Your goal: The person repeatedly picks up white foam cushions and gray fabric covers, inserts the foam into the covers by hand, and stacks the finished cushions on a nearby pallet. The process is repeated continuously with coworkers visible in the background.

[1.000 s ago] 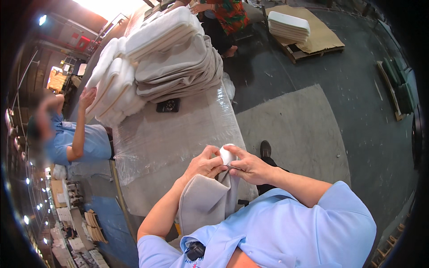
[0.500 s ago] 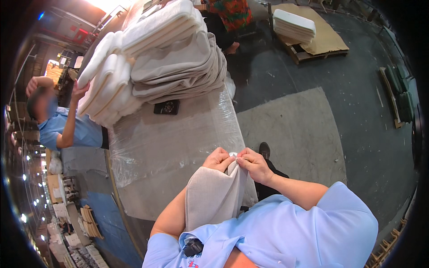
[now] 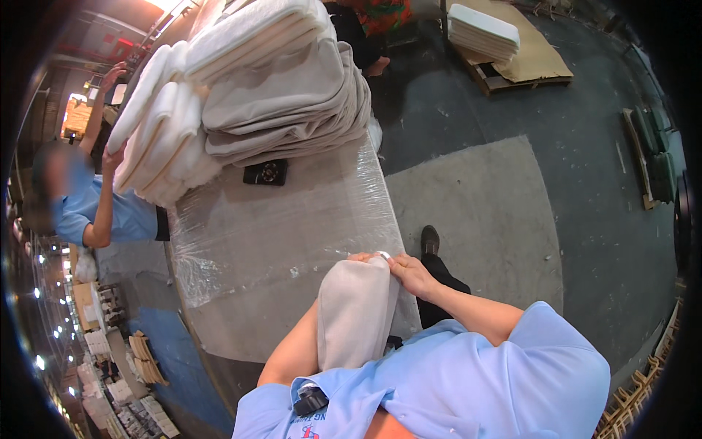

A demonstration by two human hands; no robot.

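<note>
A beige fabric cushion cover [image 3: 353, 311] stands between my arms at the table's near edge, its rounded end pointing away from me. A bit of white shows at its far tip. My right hand [image 3: 413, 276] grips the cover's right edge near that tip, fingers closed. Behind the tip, my left hand [image 3: 360, 257] holds the far side; most of its fingers are hidden by the cloth. Farther up the table lies a stack of beige cushion covers [image 3: 281, 110], with white padding pieces [image 3: 252, 36] piled over and beside it.
Clear plastic film covers the table [image 3: 285, 227]. A small black box [image 3: 265, 173] lies before the stack. On the left, a co-worker in blue [image 3: 91, 212] touches the padding. White pads [image 3: 482, 33] sit on a cardboard-topped pallet [image 3: 541, 55] at far right.
The cover has turned upright and smoothed, its gathered tip now rounded. My left hand has slipped behind it; my right hand moved slightly down. The co-worker's arm has risen.
</note>
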